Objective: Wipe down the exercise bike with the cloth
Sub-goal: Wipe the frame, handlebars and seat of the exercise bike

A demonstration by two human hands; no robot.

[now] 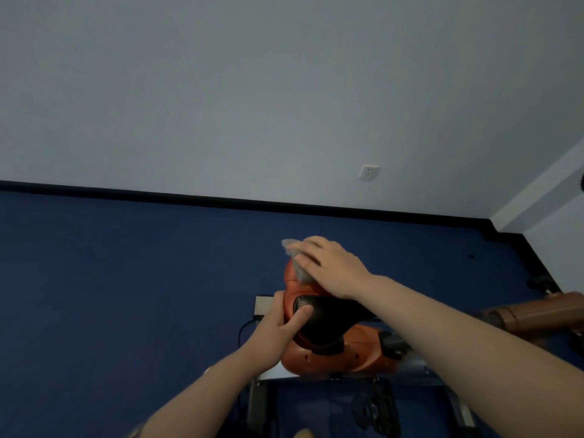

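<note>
On the exercise bike (331, 352), right hand (328, 267) fingers press cloth (295, 257) flat.

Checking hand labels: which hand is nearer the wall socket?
Right. The right hand presses the cloth on the bike's far end, below the wall socket. The left hand grips the bike lower down, farther off.
</note>
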